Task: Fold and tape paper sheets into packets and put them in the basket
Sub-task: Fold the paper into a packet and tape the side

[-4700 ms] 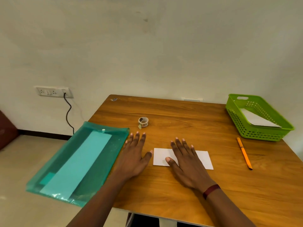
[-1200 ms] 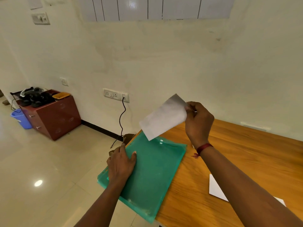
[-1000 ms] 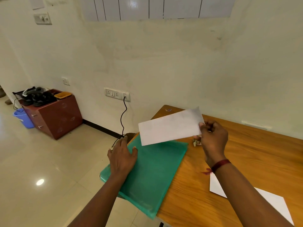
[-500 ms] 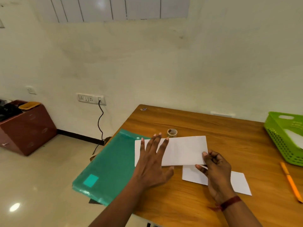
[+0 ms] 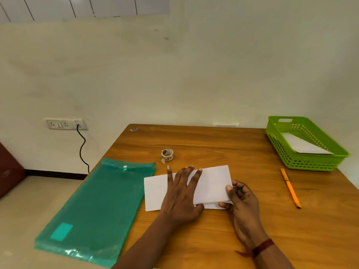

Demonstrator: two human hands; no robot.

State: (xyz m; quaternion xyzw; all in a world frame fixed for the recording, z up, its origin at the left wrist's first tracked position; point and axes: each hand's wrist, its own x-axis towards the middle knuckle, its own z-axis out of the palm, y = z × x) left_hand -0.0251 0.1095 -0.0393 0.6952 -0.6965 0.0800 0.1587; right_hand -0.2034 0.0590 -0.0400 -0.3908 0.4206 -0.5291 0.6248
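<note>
The white paper sheet point(image 5: 211, 183) lies flat on the wooden table point(image 5: 204, 140), near its front edge; the left hand point(image 5: 181, 197) rests on the sheet's middle, palm down, fingers straight and spread; the right hand point(image 5: 243, 202) pinches the sheet's right edge, thumb on top and fingers curled; a strip of a second white sheet point(image 5: 212, 206) shows beneath along the near side. The translucent green plastic folder point(image 5: 101, 204) with a snap button lies just left of the sheet, overhanging the table edge; the small tape roll point(image 5: 167, 154) stands behind the sheet; the slim orange pen point(image 5: 290, 188) lies to the right; the perforated green basket point(image 5: 307, 164) at the far right corner holds a white folded packet point(image 5: 303, 146).
</note>
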